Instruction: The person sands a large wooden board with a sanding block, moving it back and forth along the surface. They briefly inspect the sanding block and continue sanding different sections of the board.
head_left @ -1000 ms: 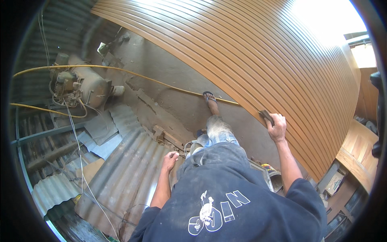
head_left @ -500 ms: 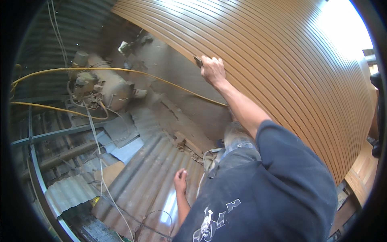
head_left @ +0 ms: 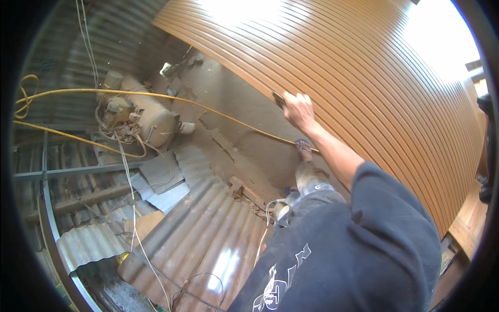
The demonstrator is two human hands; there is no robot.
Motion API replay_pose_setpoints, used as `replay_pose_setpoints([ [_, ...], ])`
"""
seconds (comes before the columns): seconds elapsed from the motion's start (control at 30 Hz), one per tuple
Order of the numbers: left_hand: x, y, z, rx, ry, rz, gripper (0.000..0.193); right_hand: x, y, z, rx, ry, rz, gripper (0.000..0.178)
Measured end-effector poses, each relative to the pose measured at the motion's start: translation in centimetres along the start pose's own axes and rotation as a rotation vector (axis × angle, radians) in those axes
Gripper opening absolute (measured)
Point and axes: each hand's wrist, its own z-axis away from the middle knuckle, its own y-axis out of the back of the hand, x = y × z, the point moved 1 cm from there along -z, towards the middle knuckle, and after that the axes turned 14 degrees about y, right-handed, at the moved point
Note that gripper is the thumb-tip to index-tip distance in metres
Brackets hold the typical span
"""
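My right hand (head_left: 300, 110) is closed around a small dark flat piece (head_left: 279, 99), whose kind I cannot make out. It rests at the near left edge of a large brown panel (head_left: 353, 104) with narrow parallel ridges. Most of the piece is covered by my fingers. My left hand is hidden by my dark T-shirt; only a sliver of skin shows beside the shirt's left edge.
A dusty air compressor (head_left: 156, 122) stands at the left, with a yellow hose (head_left: 208, 105) running from it toward my sandalled foot (head_left: 304, 147). Corrugated metal sheets (head_left: 192, 244), a metal frame (head_left: 93, 170) and a hanging white cord (head_left: 127, 177) are at lower left.
My right hand has shifted right and slightly down in the picture, along the panel's edge, with the dark piece. My left hand has gone out of sight behind the shirt. The view has shifted slightly.
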Motion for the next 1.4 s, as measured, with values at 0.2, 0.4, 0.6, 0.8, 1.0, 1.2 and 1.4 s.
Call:
replay_pose_setpoints([
  [0.2, 11.8, 7.8, -7.9, 0.087, 0.028, -0.139, 0.020, 0.8, 15.5, 24.5, -0.171, -0.227, 0.073, 0.022],
  [0.4, 27.0, 8.7, -6.4, 0.157, -0.127, -0.289, 0.032, 1.1, 24.3, 36.6, -0.182, -0.251, 0.086, 0.028],
  [0.6, 28.8, 3.4, -3.8, 0.020, -0.301, -0.575, 0.041, 1.8, 19.4, 29.7, -0.105, -0.053, 0.128, 0.033],
  [0.8, 26.6, 4.3, -2.6, 0.071, -0.131, -0.655, 0.044, 0.4, 10.4, 17.8, 0.045, -0.024, 0.093, 0.014],
  [1.0, 21.0, 2.8, 1.3, 0.166, -0.150, -0.404, 0.044, -0.8, 2.4, 4.0, 0.067, 0.015, 0.030, 0.023],
  [1.2, 14.0, 3.1, 3.0, 0.162, -0.089, -0.368, 0.043, 3.0, -1.7, -3.0, 0.014, -0.142, -0.064, 0.015],
  [1.4, 9.4, 10.6, 1.9, 0.039, 0.155, -0.494, 0.037, 0.0, 1.6, 2.1, 0.114, -0.181, 0.020, 0.013],
])
